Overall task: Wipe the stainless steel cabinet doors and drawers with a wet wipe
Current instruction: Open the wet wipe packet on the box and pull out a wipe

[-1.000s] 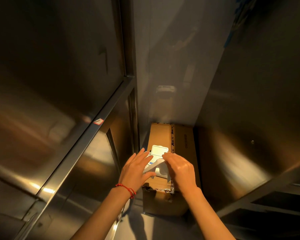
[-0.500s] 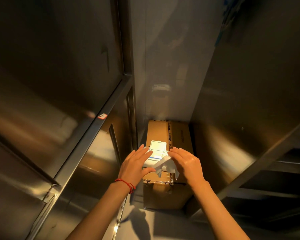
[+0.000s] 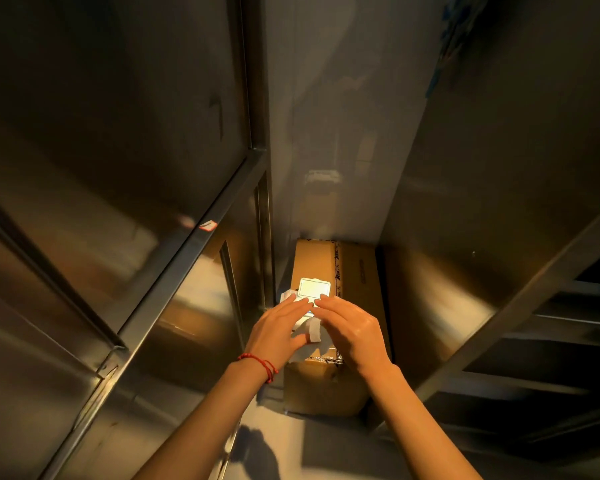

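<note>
While both forearms reach forward and down into the narrow gap between steel surfaces, the two hands meet over a pack of wet wipes [image 3: 309, 299] that lies on top of a brown cardboard box [image 3: 355, 271] standing on the floor. The pack's white flip lid [image 3: 314, 288] stands open just beyond the fingertips, brightly lit. A white wet wipe [image 3: 313, 330] shows as a folded strip in the gap between the hands, directly below the lid, with the left thumb lying against its lower edge. The left hand [image 3: 278, 332], a red string bracelet [image 3: 260, 365] at its wrist, rests palm down on the near left part of the pack with fingers extended and close together; it looks flat rather than clenched. The right hand [image 3: 352, 329] lies palm down on the wipe's right side, fingers stretched toward the lid; whether its thumb and fingers pinch the wipe underneath cannot be told, since the back of the hand hides them. To the left rises the stainless steel cabinet [image 3: 125, 188], its door panels meeting at a slanting frame edge that bears a small red-bordered sticker [image 3: 208, 225]. To the right another steel panel [image 3: 499, 202] catches a warm glow beside the box.
</note>
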The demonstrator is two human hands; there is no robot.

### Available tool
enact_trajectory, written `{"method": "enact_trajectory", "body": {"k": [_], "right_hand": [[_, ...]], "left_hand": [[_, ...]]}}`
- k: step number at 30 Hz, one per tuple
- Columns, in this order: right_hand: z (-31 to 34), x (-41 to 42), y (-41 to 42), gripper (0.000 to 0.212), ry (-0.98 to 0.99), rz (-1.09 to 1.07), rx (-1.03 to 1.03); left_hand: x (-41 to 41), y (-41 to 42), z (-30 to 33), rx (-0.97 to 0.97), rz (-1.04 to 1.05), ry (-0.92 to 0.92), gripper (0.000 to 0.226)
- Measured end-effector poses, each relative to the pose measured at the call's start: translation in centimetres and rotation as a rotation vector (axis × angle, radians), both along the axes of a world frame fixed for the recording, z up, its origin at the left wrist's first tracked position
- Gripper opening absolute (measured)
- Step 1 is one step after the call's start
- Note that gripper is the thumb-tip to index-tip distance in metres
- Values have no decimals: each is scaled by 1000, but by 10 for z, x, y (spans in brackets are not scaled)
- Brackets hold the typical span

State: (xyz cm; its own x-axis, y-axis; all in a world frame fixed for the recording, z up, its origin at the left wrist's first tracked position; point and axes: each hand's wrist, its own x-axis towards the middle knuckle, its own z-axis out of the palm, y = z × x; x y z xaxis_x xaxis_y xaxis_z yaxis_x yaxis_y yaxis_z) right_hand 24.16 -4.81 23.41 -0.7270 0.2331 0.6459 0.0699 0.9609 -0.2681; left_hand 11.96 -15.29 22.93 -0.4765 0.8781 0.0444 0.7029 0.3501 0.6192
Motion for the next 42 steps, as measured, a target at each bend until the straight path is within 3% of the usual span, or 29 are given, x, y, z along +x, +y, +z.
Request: {"method": "enact_trajectory", "body": {"k": [7, 13, 20, 25, 32, 42], "right_hand": [[6, 13, 8, 34, 29, 91, -10], [6, 37, 21, 36, -22, 167, -36], [0, 57, 19, 39, -125, 224, -134], [2, 58, 5, 49, -134, 283, -46], [8, 56, -14, 46, -38, 355, 130], [13, 56, -63, 42, 2, 397, 106]], "left_hand": [[14, -1, -9, 38, 86, 38, 46], [42, -1, -8, 149, 232, 188, 30], [70, -13, -5, 67, 343, 376, 25], [90, -27, 2, 198, 375, 555, 28], [107, -57, 2, 232, 462, 574, 30], [123, -120, -6, 209, 569, 546, 35]]}}
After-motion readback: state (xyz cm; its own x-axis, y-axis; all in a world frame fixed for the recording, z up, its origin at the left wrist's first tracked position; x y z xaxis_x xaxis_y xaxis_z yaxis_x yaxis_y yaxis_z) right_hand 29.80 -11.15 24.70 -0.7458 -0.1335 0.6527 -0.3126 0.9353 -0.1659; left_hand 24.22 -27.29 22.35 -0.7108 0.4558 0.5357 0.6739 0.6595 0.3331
